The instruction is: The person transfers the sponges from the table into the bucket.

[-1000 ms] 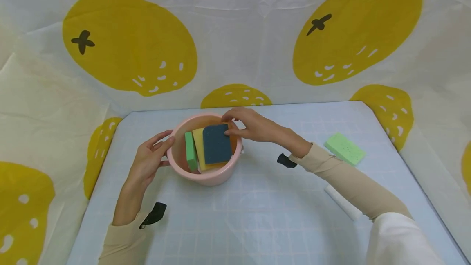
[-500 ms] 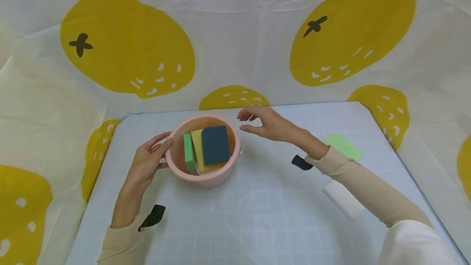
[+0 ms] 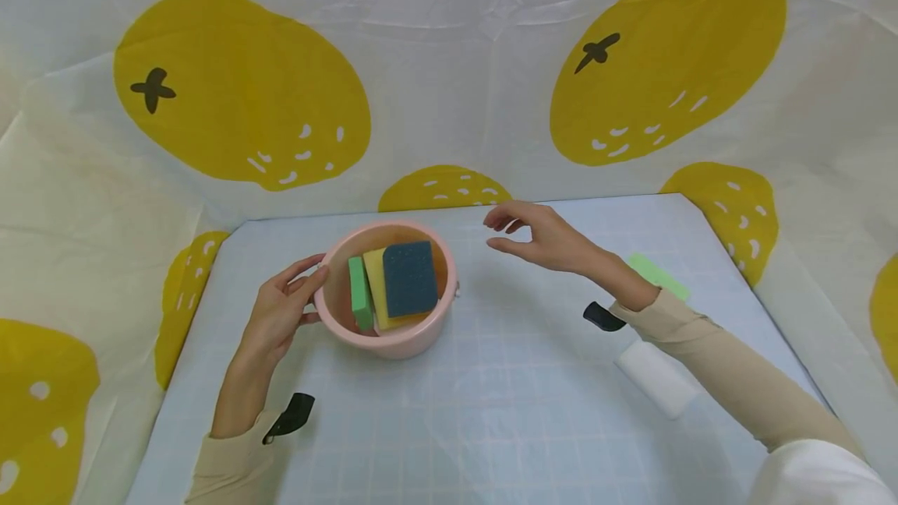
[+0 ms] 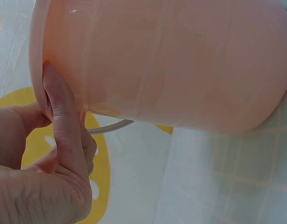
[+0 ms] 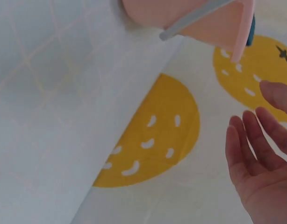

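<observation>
Pink round plastic bucket (image 3: 386,333) stood on the pale blue gridded tabletop (image 3: 491,411), pressed against the left hand (image 3: 281,316) and a short way to the left of the right hand (image 3: 543,238). The left hand lay against the bucket's outer wall with its thumb (image 4: 64,121) straight up under the rim and its fingers only loosely bent — touching and steadying it, not clamped round it. The right hand hovered above the table with its fingers relaxed and parted, and it held nothing. Inside the bucket three sponges stood on edge: a dark blue sponge (image 3: 409,277) nearest the right hand, a yellow sponge (image 3: 379,287) behind it and a green sponge (image 3: 361,292) on the left-hand side. Judged from its thin wall and soft cargo, the bucket would be light and fairly stiff, smooth enough to slide on the tabletop if nudged, so a hold at the rim or by the thin grey wire handle (image 5: 195,18) hanging at its side would probably serve best. The sponges would likely be soft and springy, easy to pinch by their upper edges. Beyond the right forearm lay a light green sponge (image 3: 659,277), partly hidden by the sleeve, and just beside that wrist a white rectangular block (image 3: 655,379).
</observation>
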Demonstrator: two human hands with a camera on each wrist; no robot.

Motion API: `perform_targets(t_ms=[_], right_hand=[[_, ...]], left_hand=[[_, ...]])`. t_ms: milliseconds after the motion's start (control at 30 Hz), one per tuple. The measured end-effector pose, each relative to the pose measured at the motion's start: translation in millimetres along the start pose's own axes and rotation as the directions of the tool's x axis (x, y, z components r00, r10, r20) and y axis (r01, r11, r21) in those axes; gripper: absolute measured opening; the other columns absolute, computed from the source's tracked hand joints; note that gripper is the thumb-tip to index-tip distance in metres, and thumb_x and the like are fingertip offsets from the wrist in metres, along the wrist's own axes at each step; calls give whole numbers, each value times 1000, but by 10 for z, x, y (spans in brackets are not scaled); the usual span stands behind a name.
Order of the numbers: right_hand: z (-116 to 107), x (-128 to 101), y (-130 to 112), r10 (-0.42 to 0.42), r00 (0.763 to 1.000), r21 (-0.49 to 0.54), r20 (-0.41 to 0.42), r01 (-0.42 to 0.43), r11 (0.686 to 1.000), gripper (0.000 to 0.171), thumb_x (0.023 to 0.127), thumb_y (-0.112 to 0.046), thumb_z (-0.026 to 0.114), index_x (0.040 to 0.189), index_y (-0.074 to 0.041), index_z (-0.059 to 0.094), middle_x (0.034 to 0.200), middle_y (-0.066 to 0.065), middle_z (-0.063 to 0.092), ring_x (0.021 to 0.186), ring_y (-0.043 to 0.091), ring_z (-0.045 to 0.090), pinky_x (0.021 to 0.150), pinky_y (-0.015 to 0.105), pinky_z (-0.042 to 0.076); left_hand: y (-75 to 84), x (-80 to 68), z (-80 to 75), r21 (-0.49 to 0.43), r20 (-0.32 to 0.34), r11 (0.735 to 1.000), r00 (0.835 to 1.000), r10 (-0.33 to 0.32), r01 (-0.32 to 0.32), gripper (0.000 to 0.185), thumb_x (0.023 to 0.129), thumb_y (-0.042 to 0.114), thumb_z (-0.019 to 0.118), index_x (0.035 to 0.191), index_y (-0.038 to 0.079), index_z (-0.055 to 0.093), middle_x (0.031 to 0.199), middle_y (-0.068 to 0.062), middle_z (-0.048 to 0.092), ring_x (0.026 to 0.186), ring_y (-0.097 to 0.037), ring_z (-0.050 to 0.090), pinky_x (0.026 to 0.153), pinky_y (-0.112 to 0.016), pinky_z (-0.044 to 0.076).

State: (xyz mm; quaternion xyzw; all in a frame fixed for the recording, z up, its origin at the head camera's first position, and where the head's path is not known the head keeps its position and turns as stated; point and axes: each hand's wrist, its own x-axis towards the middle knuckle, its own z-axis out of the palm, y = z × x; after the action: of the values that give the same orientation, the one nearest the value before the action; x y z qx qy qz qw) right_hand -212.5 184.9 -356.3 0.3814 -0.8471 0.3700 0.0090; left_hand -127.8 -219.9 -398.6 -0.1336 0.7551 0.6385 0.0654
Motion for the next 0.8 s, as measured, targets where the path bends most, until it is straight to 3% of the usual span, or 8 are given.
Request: perform_targets(t_ms=[633,800], right_hand=[[-256,-439,290,96,987,-40,-132,-102,994,28,92,-11,78,118,-5,68,112,4,70,99,19,67,91,36,57],[-315,-581,379,154,975,-57,-162,-165,985,27,94,-13,77,118,-5,68,111,5,70,98,20,67,90,30,57]], left_hand=[[-18,3,22,28,-12,1000,1000,7,-6,72,94,54,70,152,17,50,111,8,70,88,-7,69,71,-29,62],[-22,5,17,26,-13,1000,1000,8,-8,71,94,54,70,152,17,51,111,8,70,87,-8,68,70,-28,62]])
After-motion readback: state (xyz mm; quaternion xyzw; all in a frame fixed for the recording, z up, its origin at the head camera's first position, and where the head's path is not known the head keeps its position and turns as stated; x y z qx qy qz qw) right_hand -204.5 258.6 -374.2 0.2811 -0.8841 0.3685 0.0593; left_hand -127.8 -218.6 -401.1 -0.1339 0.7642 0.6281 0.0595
